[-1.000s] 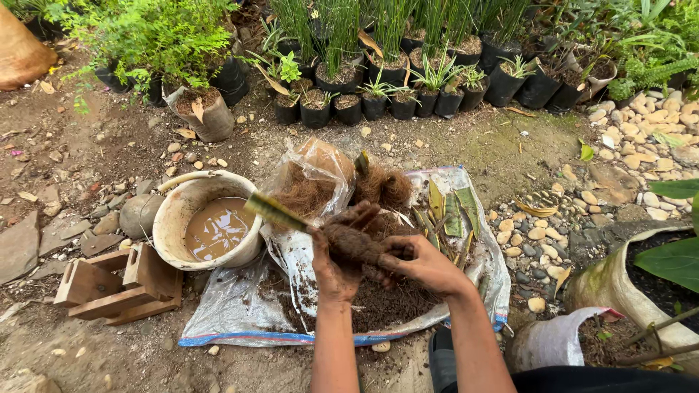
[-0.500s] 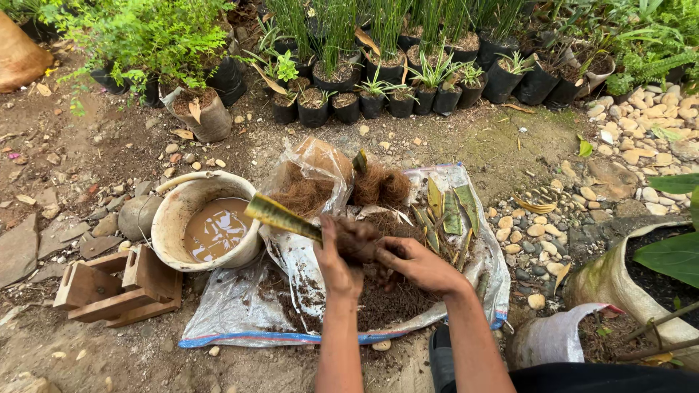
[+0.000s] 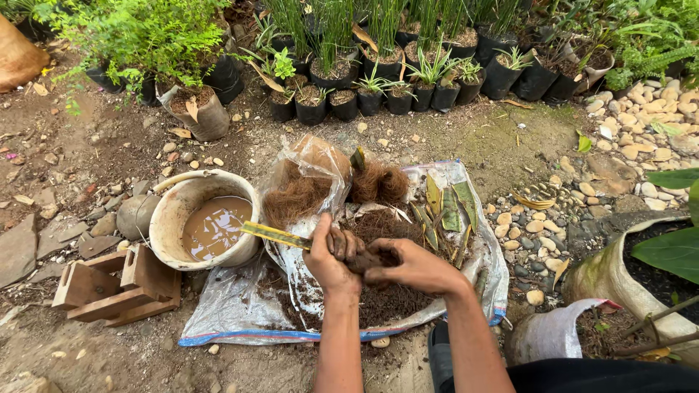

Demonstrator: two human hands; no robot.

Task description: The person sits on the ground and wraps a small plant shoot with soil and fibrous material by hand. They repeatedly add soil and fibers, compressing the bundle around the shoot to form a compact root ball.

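Now both hands, left hand (image 3: 329,256) and right hand (image 3: 413,266), have drawn closer over the plastic sheet (image 3: 233,320), clamped together on the leaf cutting (image 3: 275,235), packing dark fibre around its base beside the bucket (image 3: 191,218).

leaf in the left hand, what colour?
Green centre with yellow edges, on the leaf held by the left hand. Head view.

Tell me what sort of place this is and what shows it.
Most likely an outdoor plant nursery or garden potting spot. Rows of small black nursery pots with young plants stand on bare earth, a plastic sheet holds loose soil and coconut fibre, and the left hand holds a leaf cutting.
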